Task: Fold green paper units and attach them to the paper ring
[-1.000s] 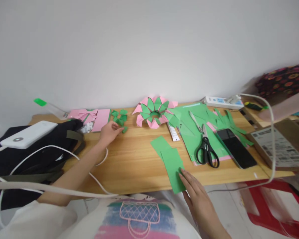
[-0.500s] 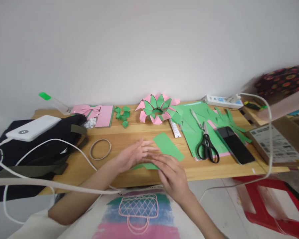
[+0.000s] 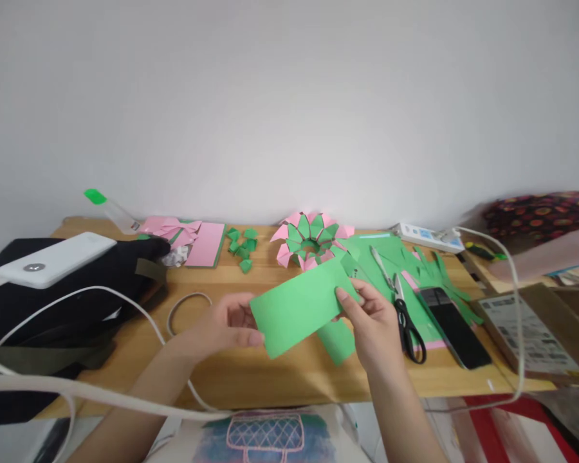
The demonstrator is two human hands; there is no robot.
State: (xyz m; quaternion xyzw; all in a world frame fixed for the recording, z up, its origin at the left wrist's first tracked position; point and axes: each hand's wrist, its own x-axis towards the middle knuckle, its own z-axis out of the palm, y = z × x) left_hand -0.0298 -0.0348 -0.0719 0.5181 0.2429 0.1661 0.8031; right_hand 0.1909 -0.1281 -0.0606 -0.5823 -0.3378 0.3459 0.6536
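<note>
A flat green paper rectangle (image 3: 296,308) is raised over the table, tilted up to the right. My right hand (image 3: 369,315) pinches its right end, thumb on top. At the left end is my left hand (image 3: 231,325), its thumb by the lower corner and its fingers curled behind the edge. Another green sheet (image 3: 336,341) lies beneath, partly hidden. Behind the raised paper stands a ring of folded pink and green pieces (image 3: 313,238). Small green folded pieces (image 3: 244,246) lie to its left.
Black scissors (image 3: 408,328), a phone (image 3: 453,328) and green sheets are on the right. A tape ring (image 3: 174,312), pink paper (image 3: 206,244) and a black bag (image 3: 125,273) with a white power bank (image 3: 53,260) are on the left. A white cable crosses in front.
Both hands have moved apart and lifted a green paper off the table, now held between them. The view has tilted, so the table appears lower.
</note>
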